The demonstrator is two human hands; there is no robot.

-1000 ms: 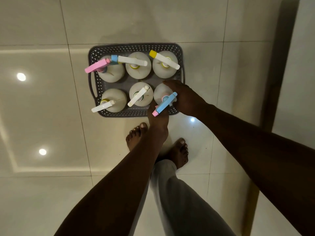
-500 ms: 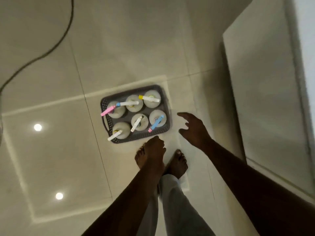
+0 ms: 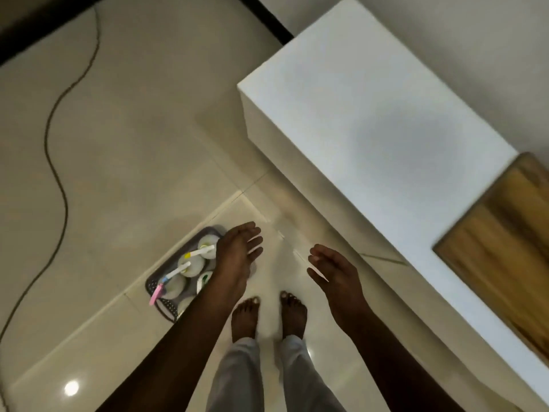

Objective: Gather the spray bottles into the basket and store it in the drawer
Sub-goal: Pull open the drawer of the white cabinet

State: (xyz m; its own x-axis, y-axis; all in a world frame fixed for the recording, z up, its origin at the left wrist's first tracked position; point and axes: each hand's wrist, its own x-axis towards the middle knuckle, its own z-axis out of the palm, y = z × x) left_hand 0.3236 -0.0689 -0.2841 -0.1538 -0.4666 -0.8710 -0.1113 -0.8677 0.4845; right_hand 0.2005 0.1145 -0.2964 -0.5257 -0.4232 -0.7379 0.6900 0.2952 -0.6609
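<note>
A dark grey perforated basket (image 3: 154, 285) sits on the tiled floor at lower left of centre, holding several white spray bottles (image 3: 191, 265) with white, pink, blue and yellow triggers. My left hand (image 3: 237, 252) hangs in the air in front of the basket's right side, fingers apart, holding nothing; my forearm hides part of the basket and some bottles. My right hand (image 3: 334, 270) is off to the right, fingers loosely spread and empty, between the basket and a low white cabinet (image 3: 371, 114). No drawer front is visible.
My bare feet (image 3: 269, 316) stand just right of the basket. The white cabinet runs along the right, with a wooden board (image 3: 502, 248) on its near end. A dark cable (image 3: 56, 173) snakes across the floor at left. A dark skirting edge crosses the top.
I have stood up and both hands have come off the bottles and basket. The basket now looks small and far below, and the view has swung right onto the white cabinet.
</note>
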